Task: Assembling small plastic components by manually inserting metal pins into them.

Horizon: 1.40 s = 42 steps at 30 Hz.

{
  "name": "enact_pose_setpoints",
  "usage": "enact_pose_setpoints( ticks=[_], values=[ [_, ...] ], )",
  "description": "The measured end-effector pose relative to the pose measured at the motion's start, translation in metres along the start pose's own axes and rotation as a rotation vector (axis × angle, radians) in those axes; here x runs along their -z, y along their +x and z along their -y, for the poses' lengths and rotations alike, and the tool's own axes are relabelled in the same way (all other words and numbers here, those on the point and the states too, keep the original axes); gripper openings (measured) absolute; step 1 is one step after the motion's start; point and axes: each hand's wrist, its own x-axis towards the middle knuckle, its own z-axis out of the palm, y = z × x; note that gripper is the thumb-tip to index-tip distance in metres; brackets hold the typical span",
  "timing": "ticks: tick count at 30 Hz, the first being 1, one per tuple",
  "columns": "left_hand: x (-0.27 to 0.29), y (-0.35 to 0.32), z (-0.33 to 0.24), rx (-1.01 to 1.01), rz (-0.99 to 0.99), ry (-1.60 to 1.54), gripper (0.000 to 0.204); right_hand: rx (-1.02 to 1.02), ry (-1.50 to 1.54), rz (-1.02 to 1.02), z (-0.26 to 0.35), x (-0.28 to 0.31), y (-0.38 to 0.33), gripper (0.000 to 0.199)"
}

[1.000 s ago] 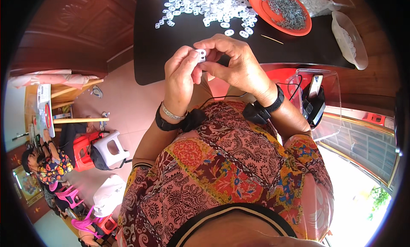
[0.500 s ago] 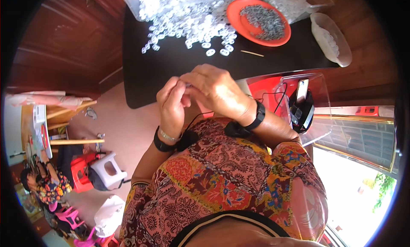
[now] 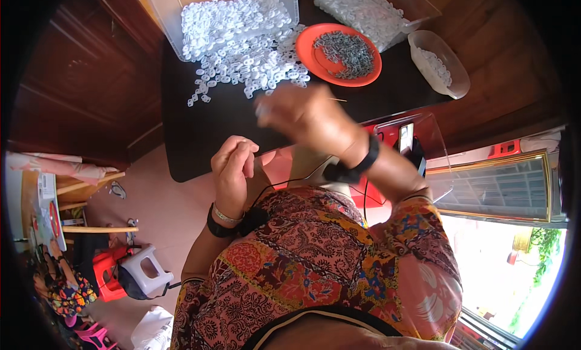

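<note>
1. A dark counter (image 3: 200, 144) stands against brown wooden panelling (image 3: 78, 77).
2. The floor (image 3: 163, 198) below is pale pink.
3. A grey-and-white plastic stool (image 3: 145, 271) sits at lower left, just beside a red one (image 3: 106, 274).
4. A gold-framed screen (image 3: 502, 189) stands at right.
5. Bright daylight (image 3: 496, 271) floods the lower right, with green foliage (image 3: 544, 244) beyond.

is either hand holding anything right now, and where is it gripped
Cannot be told. The right hand is motion-blurred above the white plastic pieces; the left hand is curled shut, its contents hidden.
</note>
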Motion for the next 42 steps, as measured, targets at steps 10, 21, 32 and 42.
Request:
enact_pose_setpoints(
  ticks=[10,21,32,42],
  values=[
    [0.013,-0.003,-0.002,0.002,0.012,0.109,0.022,0.169,-1.163,-0.316,-0.123,0.174,0.096,0.022],
    [0.021,-0.003,0.002,0.024,0.009,0.131,0.022,-0.055,-0.216,0.448,-0.058,0.013,0.013,0.015],
    [0.024,-0.002,0.006,0.066,0.036,0.110,0.020,-0.136,-0.326,0.491,-0.063,-0.009,0.011,0.014],
    [0.021,0.000,0.001,0.089,0.048,0.081,0.021,-0.211,-0.117,0.404,-0.051,-0.020,0.015,0.013]
  ],
)
